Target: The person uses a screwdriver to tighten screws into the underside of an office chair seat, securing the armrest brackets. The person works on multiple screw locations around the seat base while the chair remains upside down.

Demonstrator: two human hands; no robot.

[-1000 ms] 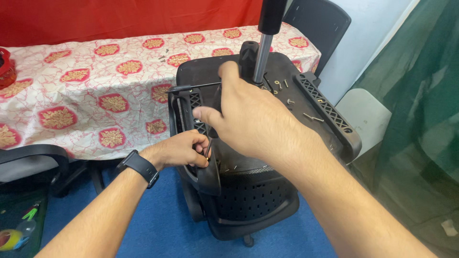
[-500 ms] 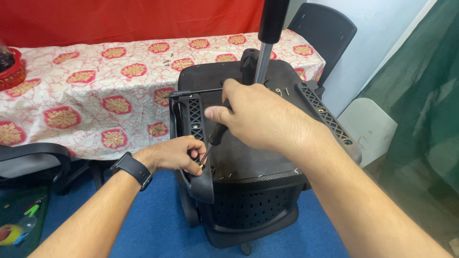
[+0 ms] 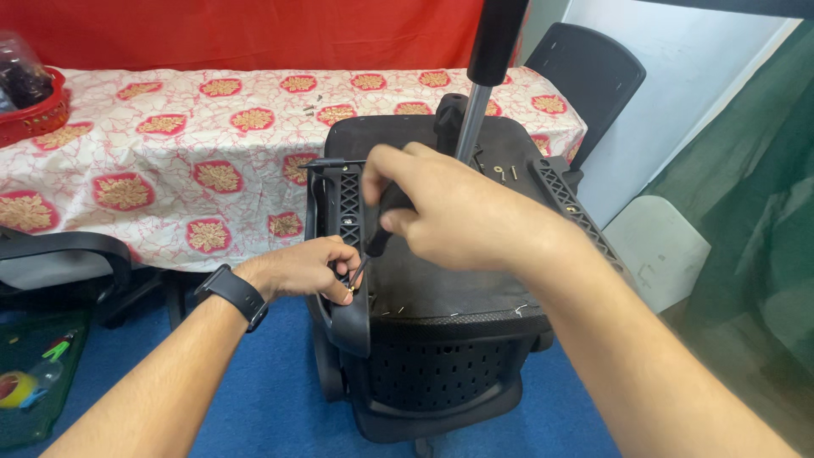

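A black office chair [image 3: 441,280] lies upside down before me, its seat underside facing up and its gas cylinder [image 3: 475,110] rising from the middle. My right hand [image 3: 449,212] grips a black-handled screwdriver [image 3: 381,225], whose tip points down at the left armrest bracket [image 3: 348,203]. My left hand [image 3: 309,267], with a black watch on its wrist, pinches a small screw at that tip and rests on the armrest [image 3: 343,318]. Loose screws [image 3: 504,172] lie on the seat underside near the cylinder.
A table with a red and white flowered cloth [image 3: 170,161] stands behind the chair, a red basket [image 3: 34,106] at its left end. Another black chair [image 3: 585,76] is at the back right, a chair arm [image 3: 59,246] at the left. Blue floor below.
My right hand has dropped from the cylinder toward the left armrest bracket with the screwdriver. My left hand has stayed at the armrest. The view has tilted down slightly.
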